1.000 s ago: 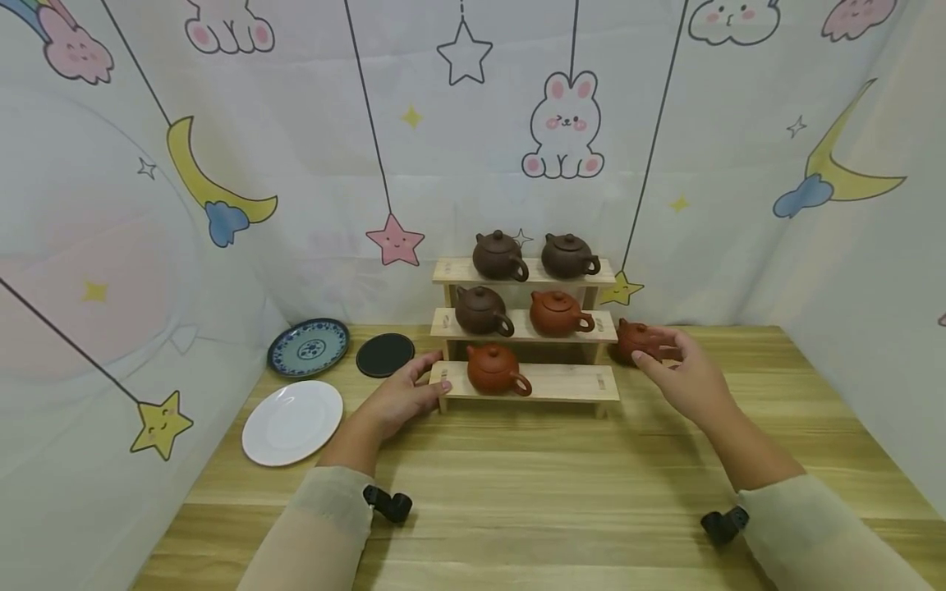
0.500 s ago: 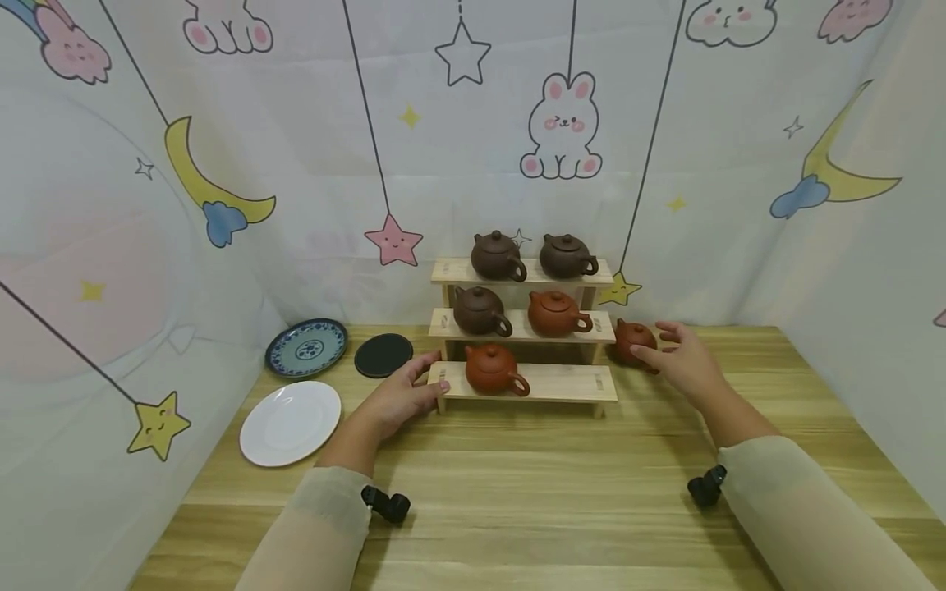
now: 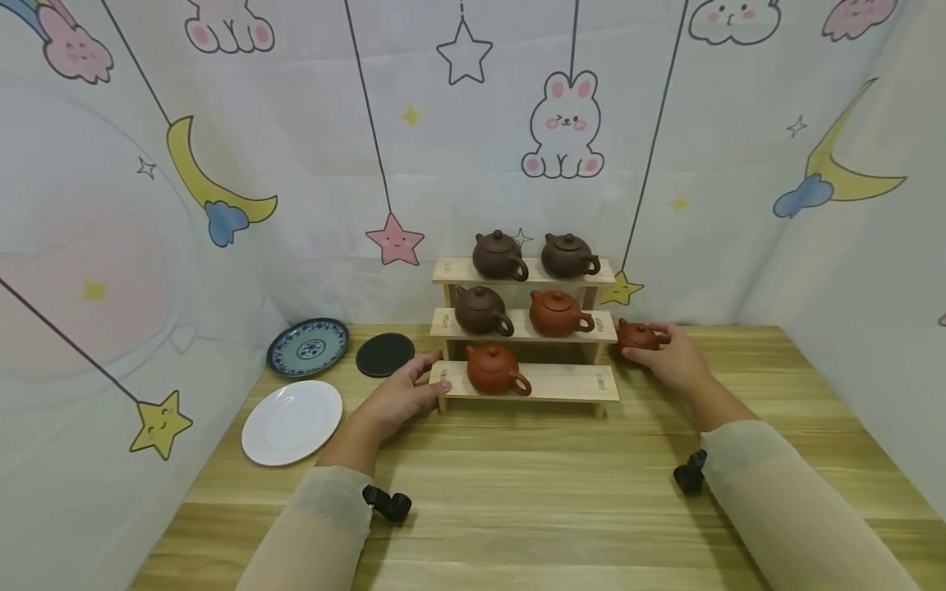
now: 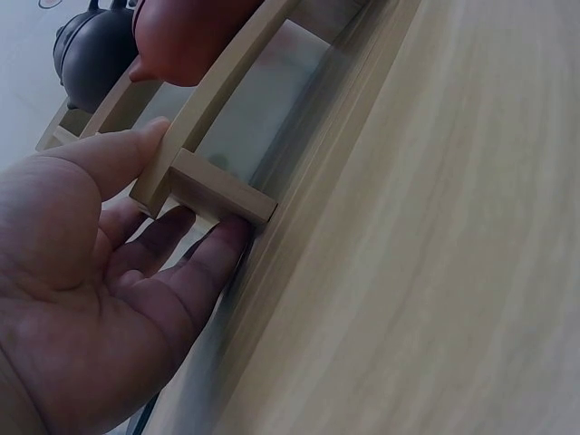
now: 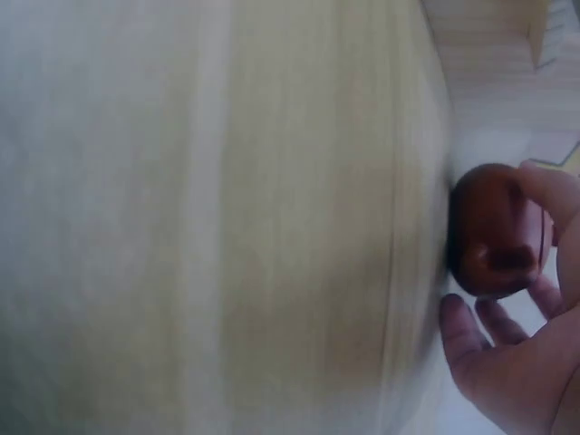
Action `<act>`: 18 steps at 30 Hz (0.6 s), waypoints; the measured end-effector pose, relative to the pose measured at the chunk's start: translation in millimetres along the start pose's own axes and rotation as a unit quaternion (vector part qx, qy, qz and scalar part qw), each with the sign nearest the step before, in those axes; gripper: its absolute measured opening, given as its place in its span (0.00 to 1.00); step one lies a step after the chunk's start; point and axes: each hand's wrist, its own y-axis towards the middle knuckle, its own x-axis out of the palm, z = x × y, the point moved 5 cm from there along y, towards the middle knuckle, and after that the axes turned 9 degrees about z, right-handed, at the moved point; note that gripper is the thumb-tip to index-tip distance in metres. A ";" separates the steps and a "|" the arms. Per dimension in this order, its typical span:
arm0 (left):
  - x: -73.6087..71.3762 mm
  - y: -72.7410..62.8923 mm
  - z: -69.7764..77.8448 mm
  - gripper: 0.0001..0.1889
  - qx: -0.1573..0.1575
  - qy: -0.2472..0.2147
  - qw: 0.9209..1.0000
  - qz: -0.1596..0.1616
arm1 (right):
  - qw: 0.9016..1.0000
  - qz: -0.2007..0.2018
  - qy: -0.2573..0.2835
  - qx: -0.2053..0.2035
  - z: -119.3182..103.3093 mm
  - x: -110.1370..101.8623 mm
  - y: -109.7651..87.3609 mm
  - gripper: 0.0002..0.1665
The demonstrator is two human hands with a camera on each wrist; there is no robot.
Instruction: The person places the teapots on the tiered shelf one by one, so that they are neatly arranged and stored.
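A three-tier wooden display stand (image 3: 569,381) stands mid-table. My left hand (image 3: 402,400) holds the left end of its lowest tier, thumb on top and fingers against the leg (image 4: 222,188). To the right of the stand, a small reddish-brown teapot (image 3: 634,338) sits on the table. My right hand (image 3: 680,361) is around this teapot, thumb in front and fingers on its right side; the wrist view shows the thumb on the teapot (image 5: 489,217). On the lowest tier rests an orange-red teapot (image 3: 493,369); a similar teapot (image 3: 556,313) is on the middle tier.
Dark brown teapots (image 3: 480,310) occupy the middle tier's left and the top tier. At the left lie a white plate (image 3: 292,423), a blue patterned plate (image 3: 308,348) and a black round coaster (image 3: 385,355). A printed curtain (image 3: 473,164) closes off the back.
My right hand first drew back from the teapot beside the stand, its fingers spreading, then came in again around it. My left hand has stayed on the stand.
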 end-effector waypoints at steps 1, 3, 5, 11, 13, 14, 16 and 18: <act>0.1 0.2 -0.1 0.40 0.001 0.001 1.000 -0.001 | 1.000 0.001 0.000 0.000 -0.1 0.3 0.3 0.60; 0.2 0.4 -0.2 0.40 0.002 0.000 1.000 -0.001 | 1.000 0.002 -0.003 -0.003 -1.2 1.1 0.7 0.60; 0.3 0.2 -0.3 0.40 0.002 0.001 1.000 -0.001 | 1.000 0.006 -0.006 -0.005 -2.5 1.8 0.8 0.59; 1.1 -0.9 0.6 0.40 0.001 0.001 1.000 -0.001 | 1.000 0.014 -0.012 0.001 -2.3 0.8 -0.5 0.58; 1.3 -1.0 0.7 0.40 0.004 0.000 1.000 -0.005 | 1.000 0.014 -0.010 0.001 -0.9 -0.8 -1.6 0.58; 1.3 -1.0 0.6 0.40 0.003 -0.002 1.000 -0.004 | 1.000 0.014 -0.008 0.000 0.2 -1.9 -2.1 0.58; 0.8 -0.3 -0.2 0.40 0.001 -0.003 1.000 -0.002 | 1.000 0.016 -0.002 -0.002 2.0 -5.0 -4.3 0.57; 0.5 0.1 -0.7 0.40 0.002 -0.004 1.000 -0.003 | 1.000 0.018 0.005 -0.005 3.8 -9.1 -7.6 0.57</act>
